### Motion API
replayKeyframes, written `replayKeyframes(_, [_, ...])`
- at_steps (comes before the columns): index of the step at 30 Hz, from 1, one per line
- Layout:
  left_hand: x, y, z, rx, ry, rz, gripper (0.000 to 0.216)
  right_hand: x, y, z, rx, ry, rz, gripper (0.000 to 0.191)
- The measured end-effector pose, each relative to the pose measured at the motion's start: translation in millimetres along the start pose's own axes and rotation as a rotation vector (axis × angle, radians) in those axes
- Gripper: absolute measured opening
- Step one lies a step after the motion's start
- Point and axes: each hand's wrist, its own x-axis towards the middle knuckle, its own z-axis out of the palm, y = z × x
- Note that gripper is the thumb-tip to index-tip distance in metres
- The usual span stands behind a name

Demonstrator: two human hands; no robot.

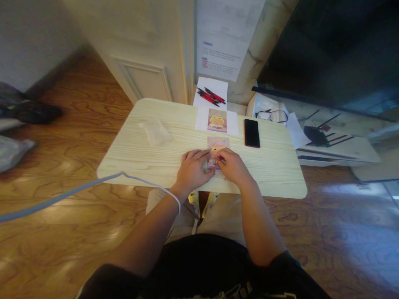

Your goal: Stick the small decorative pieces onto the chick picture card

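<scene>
A small picture card (217, 146) with a yellow cartoon figure on pink lies near the front edge of a pale wooden table (156, 162). My left hand (193, 169) rests on the card's left side, fingers curled over its edge. My right hand (232, 166) pinches the card's lower middle with thumb and fingers pressed together. A second sheet (217, 120) with the same yellow figure lies farther back on the table, beyond both hands.
A black phone (252, 133) lies right of the sheets, a crumpled clear plastic wrapper (155, 131) to the left. Red and black pens (211, 96) sit on paper behind. Glasses (272, 115) and papers are on a low shelf at right. A pale cable (77, 191) runs to my left wrist.
</scene>
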Motion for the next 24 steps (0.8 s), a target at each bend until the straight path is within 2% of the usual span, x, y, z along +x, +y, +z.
replayKeyframes(8, [-0.4, -1.1, 0.8, 0.005, 0.016, 0.005, 0.046, -6.0, 10.0, 3.0, -0.167, -0.045, 0.052, 0.014])
replayKeyframes(24, [0.2, 1.5, -0.7, -0.009, -0.003, -0.027, 0.045, -3.3, 5.3, 4.8, -0.14, -0.023, 0.092, 0.012])
